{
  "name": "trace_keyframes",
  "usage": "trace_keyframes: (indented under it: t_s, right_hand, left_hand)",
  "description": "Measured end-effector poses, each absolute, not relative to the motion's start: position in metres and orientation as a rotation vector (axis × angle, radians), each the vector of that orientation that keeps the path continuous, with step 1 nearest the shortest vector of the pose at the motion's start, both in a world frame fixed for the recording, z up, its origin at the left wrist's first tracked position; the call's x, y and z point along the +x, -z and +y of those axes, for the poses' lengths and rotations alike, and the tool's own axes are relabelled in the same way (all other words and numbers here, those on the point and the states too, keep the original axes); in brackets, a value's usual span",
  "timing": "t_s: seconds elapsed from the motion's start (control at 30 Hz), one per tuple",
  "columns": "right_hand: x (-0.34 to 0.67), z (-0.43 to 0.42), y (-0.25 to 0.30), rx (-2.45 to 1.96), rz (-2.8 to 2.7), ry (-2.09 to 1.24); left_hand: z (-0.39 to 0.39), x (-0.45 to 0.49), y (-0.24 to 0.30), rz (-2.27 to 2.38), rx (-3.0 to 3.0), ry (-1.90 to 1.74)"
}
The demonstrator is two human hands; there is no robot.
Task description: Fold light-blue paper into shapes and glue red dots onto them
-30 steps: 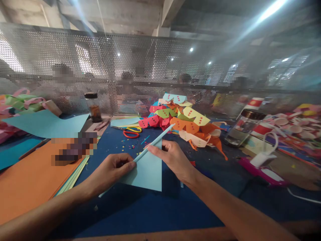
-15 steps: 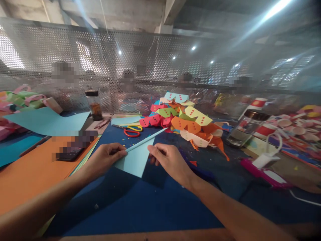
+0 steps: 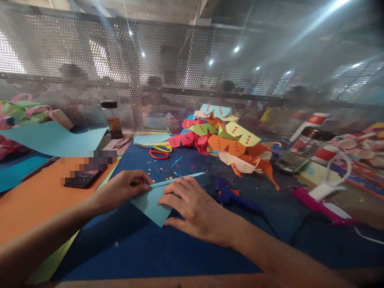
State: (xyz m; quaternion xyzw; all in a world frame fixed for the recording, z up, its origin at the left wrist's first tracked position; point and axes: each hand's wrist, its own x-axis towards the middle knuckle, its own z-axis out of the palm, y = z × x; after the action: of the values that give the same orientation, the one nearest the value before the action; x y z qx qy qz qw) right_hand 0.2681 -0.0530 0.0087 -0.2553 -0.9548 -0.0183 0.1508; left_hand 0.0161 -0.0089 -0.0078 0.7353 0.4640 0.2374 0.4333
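Note:
A light blue paper sheet [image 3: 150, 204], rolled along its top edge into a thin tube, lies on the dark blue table mat [image 3: 168, 248]. My left hand [image 3: 126, 188] pinches the left end of the roll with closed fingers. My right hand [image 3: 192, 210] lies flat over the paper's right part, fingers spread and pressing it down. The tube's free end sticks out to the right past my fingers.
A pile of folded coloured paper pieces [image 3: 222, 140] sits behind. Scissors [image 3: 157, 152] lie beside it. Orange sheets [image 3: 33, 200] with a phone [image 3: 82, 178] are at left, a dark jar [image 3: 112, 120] behind, a glass jar [image 3: 303, 150] and pink tool [image 3: 321, 206] at right. A perforated metal screen [image 3: 180, 72] closes the back.
The paper came down from mid-air onto the mat and is rolled further. My right hand went from pinching the tube to lying flat on the sheet.

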Motion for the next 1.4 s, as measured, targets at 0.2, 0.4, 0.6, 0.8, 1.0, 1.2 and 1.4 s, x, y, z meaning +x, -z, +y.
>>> trace_keyframes:
  t_s: [0.2, 0.4, 0.6, 0.8, 1.0, 1.2, 1.4]
  right_hand:
    - [0.266, -0.054, -0.007, -0.696, -2.754, 0.060]
    - [0.263, -0.051, -0.004, -0.620, -2.661, 0.063]
    - [0.260, -0.049, 0.003, -0.640, -2.647, -0.083]
    - [0.256, -0.050, 0.010, -0.721, -2.631, -0.199]
    - [0.253, -0.051, 0.013, -0.798, -2.598, -0.249]
    - [0.252, -0.050, 0.013, -0.851, -2.573, -0.291]
    - [0.251, -0.049, 0.014, -0.876, -2.573, -0.320]
  left_hand:
    - [-0.013, 0.012, 0.006, 1.173, 1.830, -0.579]
    - [-0.016, 0.017, 0.007, 1.206, 1.875, -0.585]
    - [-0.025, 0.024, 0.006, 1.313, 2.066, -0.507]
    - [-0.028, 0.028, 0.010, 1.282, 2.261, -0.589]
    - [-0.027, 0.028, 0.019, 1.297, 2.341, -0.632]
    - [-0.026, 0.027, 0.023, 1.233, 2.431, -0.661]
    - [-0.027, 0.027, 0.026, 1.195, 2.498, -0.671]
